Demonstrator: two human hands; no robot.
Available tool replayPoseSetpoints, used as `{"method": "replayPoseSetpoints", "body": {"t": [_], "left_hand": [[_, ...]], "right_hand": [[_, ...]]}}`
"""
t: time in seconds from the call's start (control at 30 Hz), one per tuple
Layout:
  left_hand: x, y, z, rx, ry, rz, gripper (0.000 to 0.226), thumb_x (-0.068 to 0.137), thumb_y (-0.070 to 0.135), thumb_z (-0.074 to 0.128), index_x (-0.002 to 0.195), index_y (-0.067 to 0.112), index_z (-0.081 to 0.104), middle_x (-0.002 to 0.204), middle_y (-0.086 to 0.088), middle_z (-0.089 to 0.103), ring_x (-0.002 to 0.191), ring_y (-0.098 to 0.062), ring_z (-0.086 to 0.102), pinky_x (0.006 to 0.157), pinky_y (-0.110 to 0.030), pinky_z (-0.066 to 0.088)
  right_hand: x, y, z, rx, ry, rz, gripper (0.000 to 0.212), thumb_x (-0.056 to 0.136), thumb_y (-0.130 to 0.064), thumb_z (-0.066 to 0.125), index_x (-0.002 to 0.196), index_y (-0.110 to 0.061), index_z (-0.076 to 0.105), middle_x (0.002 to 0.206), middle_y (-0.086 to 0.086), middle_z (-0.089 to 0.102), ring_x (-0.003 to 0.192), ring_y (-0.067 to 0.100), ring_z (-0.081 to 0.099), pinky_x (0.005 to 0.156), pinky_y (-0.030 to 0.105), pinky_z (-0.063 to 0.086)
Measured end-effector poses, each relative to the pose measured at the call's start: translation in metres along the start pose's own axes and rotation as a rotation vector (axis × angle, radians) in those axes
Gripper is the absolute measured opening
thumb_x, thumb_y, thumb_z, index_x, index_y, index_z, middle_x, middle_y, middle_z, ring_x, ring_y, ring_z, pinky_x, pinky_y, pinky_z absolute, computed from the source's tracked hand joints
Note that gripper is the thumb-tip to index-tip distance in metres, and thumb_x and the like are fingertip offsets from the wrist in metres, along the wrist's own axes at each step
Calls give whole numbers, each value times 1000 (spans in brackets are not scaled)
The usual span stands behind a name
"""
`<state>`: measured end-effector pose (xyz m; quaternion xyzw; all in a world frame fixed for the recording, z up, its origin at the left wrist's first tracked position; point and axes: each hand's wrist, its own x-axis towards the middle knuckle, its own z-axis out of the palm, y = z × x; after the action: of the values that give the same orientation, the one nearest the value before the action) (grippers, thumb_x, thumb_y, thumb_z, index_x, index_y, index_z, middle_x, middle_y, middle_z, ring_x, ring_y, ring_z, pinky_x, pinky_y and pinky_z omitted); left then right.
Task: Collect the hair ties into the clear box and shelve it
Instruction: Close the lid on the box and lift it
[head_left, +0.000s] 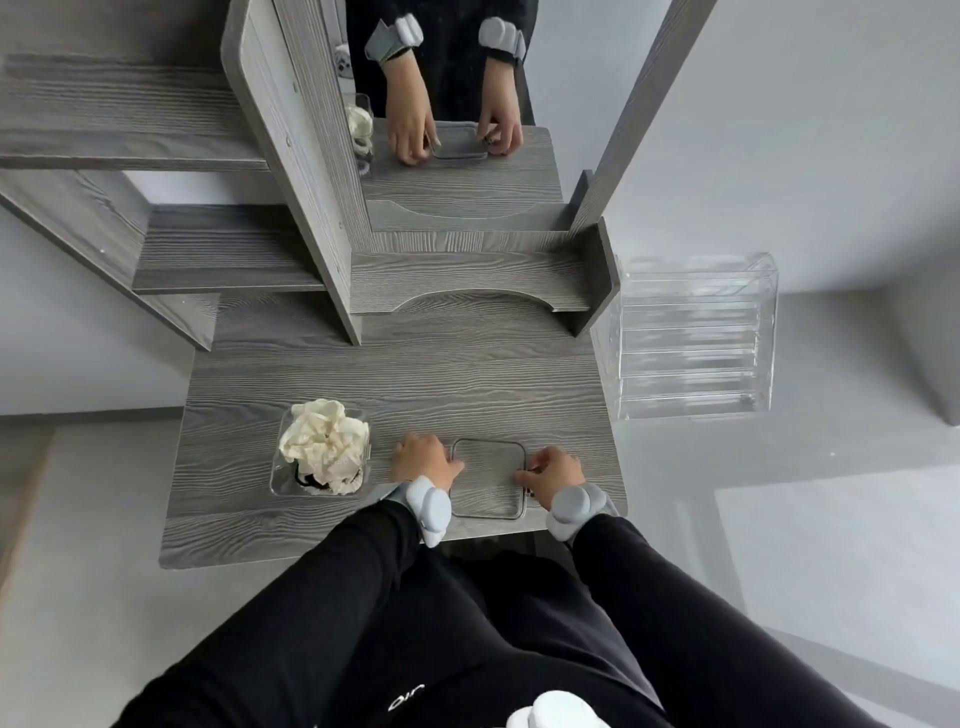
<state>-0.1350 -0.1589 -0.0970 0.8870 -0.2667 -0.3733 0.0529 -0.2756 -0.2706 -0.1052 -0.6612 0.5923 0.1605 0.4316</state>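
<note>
Left hand (423, 457) and right hand (553, 475) lowered side by side, fingers curled, black sleeves, grey wrist bands.

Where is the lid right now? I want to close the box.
In the head view, the clear lid lies flat near the tabletop's front edge, between both hands, right of the clear box of hair ties.

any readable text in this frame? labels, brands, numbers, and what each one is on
"oir": white letters on the person's black clothing at the bottom of the view; the word is cut off by a fold, so only part of it shows.
Nothing else: no legible print on the clear box, the lid, the clear organiser, the wrist devices or the table.
</note>
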Motion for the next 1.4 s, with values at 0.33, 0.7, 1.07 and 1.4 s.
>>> {"method": "replayPoseSetpoints", "body": {"t": [0.33,0.7,1.07,1.4], "left_hand": [[-38,5,-58,-324,342,139,24,96,31,50,97,8,45,98,-16,65,87,-35,62,68,-39,46],[-41,-67,-121,-400,494,74,35,93,36,53,98,3,66,102,-17,66,94,-33,60,76,-35,45],[-38,-140,-142,-437,380,-77,30,88,28,63,94,-1,64,99,-18,70,93,-33,62,75,-35,46],[-44,-152,-128,-441,311,-37,25,89,26,61,98,2,65,102,-13,70,96,-29,62,71,-27,39]], "right_hand": [[-23,-44,10,324,26,-201,23,93,-35,54,85,-13,48,76,-3,53,66,15,50,67,35,46],[-57,-116,48,503,-54,-356,14,91,-22,61,84,-11,58,69,0,59,58,14,55,50,23,47],[-77,-157,84,458,-113,-326,9,86,-12,66,77,-10,68,59,2,59,49,14,52,45,18,47],[-90,-144,91,359,7,-310,5,85,-12,63,84,-10,59,65,2,61,51,14,55,53,28,49]]}}
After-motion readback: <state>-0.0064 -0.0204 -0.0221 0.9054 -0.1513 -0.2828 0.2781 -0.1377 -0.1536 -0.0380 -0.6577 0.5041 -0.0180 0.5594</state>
